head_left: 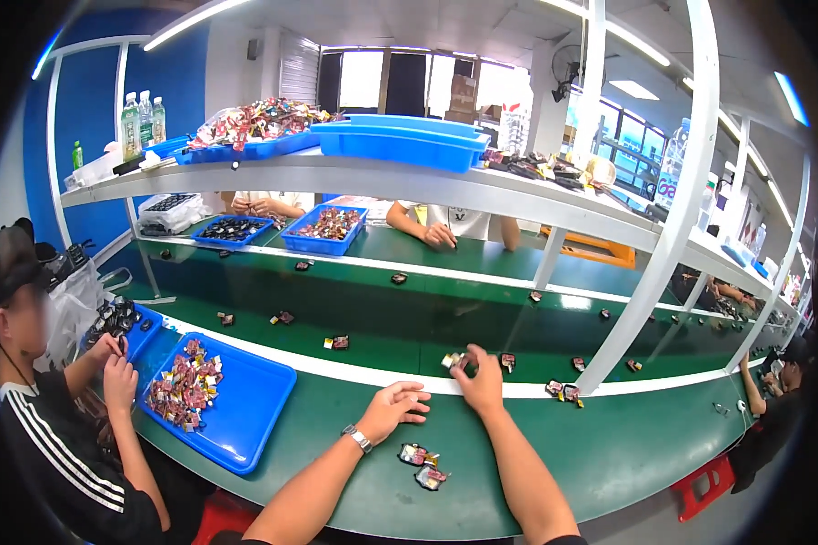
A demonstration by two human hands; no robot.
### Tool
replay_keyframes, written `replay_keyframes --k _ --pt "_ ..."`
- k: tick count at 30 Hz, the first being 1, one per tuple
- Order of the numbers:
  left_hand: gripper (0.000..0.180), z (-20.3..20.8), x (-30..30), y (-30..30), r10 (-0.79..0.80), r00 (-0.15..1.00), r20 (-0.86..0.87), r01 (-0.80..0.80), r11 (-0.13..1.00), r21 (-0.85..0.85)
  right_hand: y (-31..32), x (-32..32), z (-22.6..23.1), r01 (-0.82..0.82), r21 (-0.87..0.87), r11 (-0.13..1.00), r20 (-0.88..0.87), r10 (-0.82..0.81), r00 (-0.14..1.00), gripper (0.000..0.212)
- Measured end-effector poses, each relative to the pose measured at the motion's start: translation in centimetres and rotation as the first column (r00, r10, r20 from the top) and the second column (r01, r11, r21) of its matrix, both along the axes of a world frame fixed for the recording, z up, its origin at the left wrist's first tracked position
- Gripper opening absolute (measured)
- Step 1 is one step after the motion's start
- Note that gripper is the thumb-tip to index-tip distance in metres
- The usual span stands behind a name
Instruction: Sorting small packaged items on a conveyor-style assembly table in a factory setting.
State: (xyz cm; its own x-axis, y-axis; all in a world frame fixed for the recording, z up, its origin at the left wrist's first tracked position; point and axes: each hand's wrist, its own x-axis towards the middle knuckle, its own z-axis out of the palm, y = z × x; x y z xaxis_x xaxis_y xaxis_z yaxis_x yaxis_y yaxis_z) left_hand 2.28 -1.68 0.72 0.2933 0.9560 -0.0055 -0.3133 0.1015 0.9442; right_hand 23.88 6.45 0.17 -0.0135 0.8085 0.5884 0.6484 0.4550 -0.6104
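Note:
My right hand reaches to the white rail along the belt's near edge. Its thumb and fingers are closed on a small electronic part that looks silver and dark; the fingers partly hide it. My left hand, with a metal-banded watch on the wrist, hovers over the green bench, fingers loosely stretched and nothing visible in them. Between my forearms lie two small electronic assemblies, one just beyond the other, each black-edged with reddish and pale parts. Another assembly rests on the green belt left of my right hand.
A blue tray of reddish assemblies stands left, beside a co-worker. More assemblies lie along the belt, with a pair by a white post. Overhead, a shelf carries blue trays. Other people's hands work across the belt.

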Motion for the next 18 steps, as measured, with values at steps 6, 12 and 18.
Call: replay_keyframes --k 6,12,18 --pt "0.032 -0.6 -0.7 0.6 -0.164 0.984 0.064 0.167 0.985 -0.051 -8.9 -0.3 3.4 -0.430 -0.093 0.898 0.042 0.435 0.900 0.065" --pt "0.036 -0.1 -0.9 0.4 -0.329 0.943 -0.054 0.327 0.944 -0.044 -9.1 0.2 4.3 -0.520 -0.159 0.839 0.134 0.540 0.831 0.063" --pt "0.036 1.1 -0.2 -0.6 -0.255 0.967 -0.004 0.255 0.967 -0.025 -9.1 0.5 4.5 -0.504 -0.041 0.863 0.179 0.503 0.846 0.042"
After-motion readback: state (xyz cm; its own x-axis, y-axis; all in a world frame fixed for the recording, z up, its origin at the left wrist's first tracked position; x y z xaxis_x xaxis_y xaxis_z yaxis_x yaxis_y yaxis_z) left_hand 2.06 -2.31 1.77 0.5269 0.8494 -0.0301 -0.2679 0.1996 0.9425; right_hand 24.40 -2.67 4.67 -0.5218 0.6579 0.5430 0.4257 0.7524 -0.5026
